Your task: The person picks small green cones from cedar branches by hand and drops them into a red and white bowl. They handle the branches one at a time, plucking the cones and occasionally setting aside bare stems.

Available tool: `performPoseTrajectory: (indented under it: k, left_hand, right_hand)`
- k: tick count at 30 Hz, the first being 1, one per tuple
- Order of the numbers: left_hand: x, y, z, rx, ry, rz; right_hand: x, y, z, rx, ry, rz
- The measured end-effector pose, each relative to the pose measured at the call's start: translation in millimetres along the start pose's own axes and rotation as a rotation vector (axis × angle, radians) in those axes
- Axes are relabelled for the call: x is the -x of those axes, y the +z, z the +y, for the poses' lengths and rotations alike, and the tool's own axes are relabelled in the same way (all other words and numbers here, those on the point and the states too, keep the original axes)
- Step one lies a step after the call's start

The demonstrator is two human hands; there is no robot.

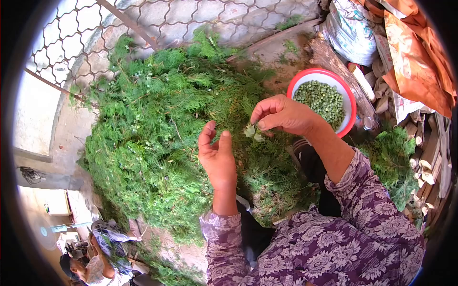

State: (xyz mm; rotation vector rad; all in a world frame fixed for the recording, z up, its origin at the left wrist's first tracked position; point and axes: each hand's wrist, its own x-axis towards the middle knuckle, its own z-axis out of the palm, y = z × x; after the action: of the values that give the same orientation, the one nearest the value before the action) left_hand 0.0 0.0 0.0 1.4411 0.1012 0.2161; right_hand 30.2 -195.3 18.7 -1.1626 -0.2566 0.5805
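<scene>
My right hand (pixel 288 116) pinches a small bunch of pale green cones (pixel 250 131) between thumb and fingers. Across from it, my left hand (pixel 216 155) is raised with the thumb apart from the curled fingers, and nothing shows in it. Both hands are above a big heap of green conifer branches (pixel 152 124), with several pale cones still on the sprigs. Beyond my right wrist stands a white basin (pixel 351 112) with a red rim, part filled with small green cones (pixel 320 101). My right forearm covers a little of its near edge.
A metal lattice (pixel 191 19) runs along the back. To the right lie a log (pixel 336 64), a white sack (pixel 350 33), an orange sheet (pixel 415 57), split wood (pixel 429 162) and more green branches (pixel 391 152). Another person (pixel 102 262) sits at lower left near a fan (pixel 45 231).
</scene>
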Motion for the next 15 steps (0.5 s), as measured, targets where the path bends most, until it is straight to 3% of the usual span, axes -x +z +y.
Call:
performPoseTrajectory:
  k: [2,3,5,12,15]
  left_hand:
    - [1.2,-1.0,0.6,-0.172,0.211,-0.104]
    - [4.5,2.1,1.9,-0.178,0.214,-0.111]
    - [12.1,7.5,5.8,-0.046,-0.106,-0.31]
    - [16.4,17.4,18.1,0.202,-0.363,-0.565]
    - [18.5,16.7,12.1,0.271,-0.416,-0.555]
  right_hand:
    - [0.9,1.1,-2.7,0.009,0.004,0.015]
    - [3.3,-1.7,-1.8,0.003,-0.004,0.018]
    - [4.1,-2.9,-1.5,-0.039,-0.017,-0.021]
    - [6.2,-2.1,-3.9,-0.172,-0.071,-0.104]
    - [6.4,-3.0,-5.1,-0.122,-0.069,-0.073]
